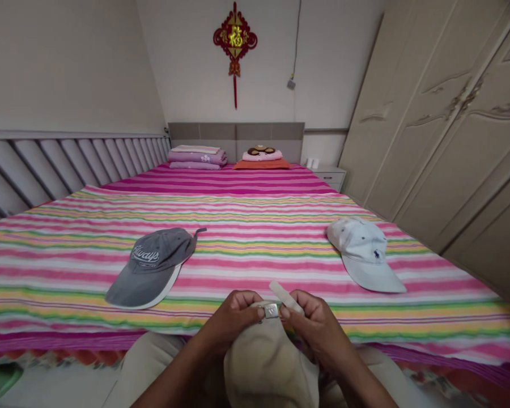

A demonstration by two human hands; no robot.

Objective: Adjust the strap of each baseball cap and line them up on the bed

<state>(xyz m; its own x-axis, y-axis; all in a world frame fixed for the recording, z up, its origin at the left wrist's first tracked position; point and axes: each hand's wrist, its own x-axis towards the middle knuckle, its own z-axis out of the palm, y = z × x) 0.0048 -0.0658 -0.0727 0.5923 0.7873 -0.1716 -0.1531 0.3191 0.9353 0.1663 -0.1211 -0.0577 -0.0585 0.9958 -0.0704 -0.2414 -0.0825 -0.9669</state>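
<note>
A beige cap (266,360) hangs between my hands over my lap, its back strap and metal buckle (271,310) facing up. My left hand (238,317) is closed on the cap's edge, thumb against the left side of the buckle. My right hand (312,317) pinches the pale strap (285,296), whose loose end sticks up to the left beyond the fingers. On the bed to the left lies a grey cap (153,263) with white lettering, and to the right a white cap (361,252) with a small dark emblem.
The striped bedspread (246,255) stretches ahead to the headboard (272,136). Folded purple bedding (198,157) and pink and orange bedding (261,161) lie there. A railing (68,164) runs along the left. At right stand a nightstand (334,177) and a tall wardrobe (442,124).
</note>
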